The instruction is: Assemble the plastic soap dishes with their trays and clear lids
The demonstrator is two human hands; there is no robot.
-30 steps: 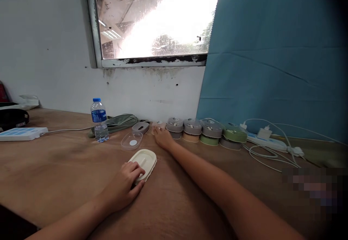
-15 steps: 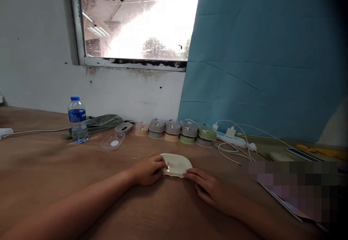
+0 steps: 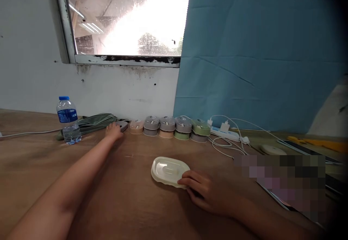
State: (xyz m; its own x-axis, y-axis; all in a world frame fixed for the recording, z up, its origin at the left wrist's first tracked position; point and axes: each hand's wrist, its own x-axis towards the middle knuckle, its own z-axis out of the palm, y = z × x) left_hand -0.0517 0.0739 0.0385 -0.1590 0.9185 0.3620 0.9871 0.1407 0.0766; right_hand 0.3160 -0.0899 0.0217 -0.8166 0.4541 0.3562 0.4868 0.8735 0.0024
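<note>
a: what is in front of the person?

b: a brown wooden table [image 3: 130, 203] against a white wall, seen from a head camera looking forward and down. both bare forearms reach out over it.

a: where is the right hand?

b: the right hand [image 3: 202, 191] rests on the table near the middle, its fingers curled against the near right edge of a cream lid [image 3: 169, 170]. the fingertips touch the rim; they press on it rather than wrap around it. the lid lies flat on the wood, rounded and oblong, well in front of the wall.

a: and the left hand?

b: the left hand [image 3: 113, 131] is stretched far forward to the back of the table. it lies over a grey lid [image 3: 123, 125] at the left end of a row of small containers. its fingers are too small and too far away to tell whether they are spread or closed on anything.

a: tell me about that row.

b: the row of containers [image 3: 170, 128] runs along the wall, stacked two high in grey, tan and green, touching one another.

a: anything else?

b: left of the far hand stands a water bottle [image 3: 67, 119] with a blue cap, upright, and just behind it lies a folded green bag [image 3: 94, 122]. right of the row sits a white power strip [image 3: 225, 133] with white cables looping onto the table. a blue curtain [image 3: 258, 51] hangs behind it, beside a bright window [image 3: 127, 15].
</note>
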